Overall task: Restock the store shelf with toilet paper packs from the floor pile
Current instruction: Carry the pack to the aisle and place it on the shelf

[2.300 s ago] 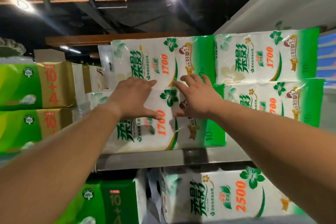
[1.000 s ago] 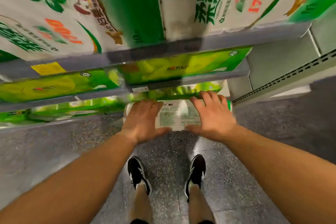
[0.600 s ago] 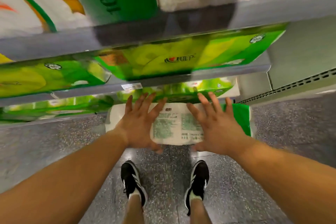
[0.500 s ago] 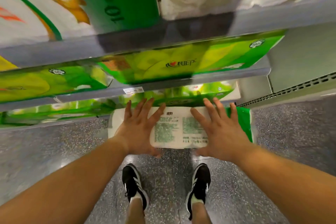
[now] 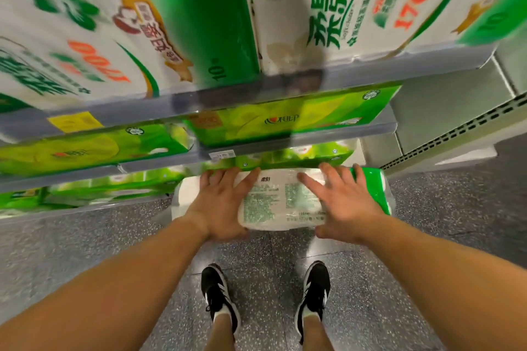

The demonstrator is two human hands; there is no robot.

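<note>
A white and green toilet paper pack (image 5: 281, 202) lies low in front of the bottom shelf, its printed label facing up. My left hand (image 5: 221, 202) grips its left part, fingers spread over the top and thumb under the near edge. My right hand (image 5: 343, 204) clasps its right part the same way. Higher up, white and green "1700" packs (image 5: 356, 8) stand on the upper shelf (image 5: 114, 111).
Bright green packs (image 5: 285, 120) fill the lower shelves. Grey speckled floor (image 5: 71, 242) lies below, with my two black shoes (image 5: 265, 293) just behind the pack. A perforated shelf base (image 5: 462, 125) runs off to the right.
My view dropped from the upper shelf to the floor. Both hands went down onto the pack and closed on it; the pack has come up slightly and sits closer to me.
</note>
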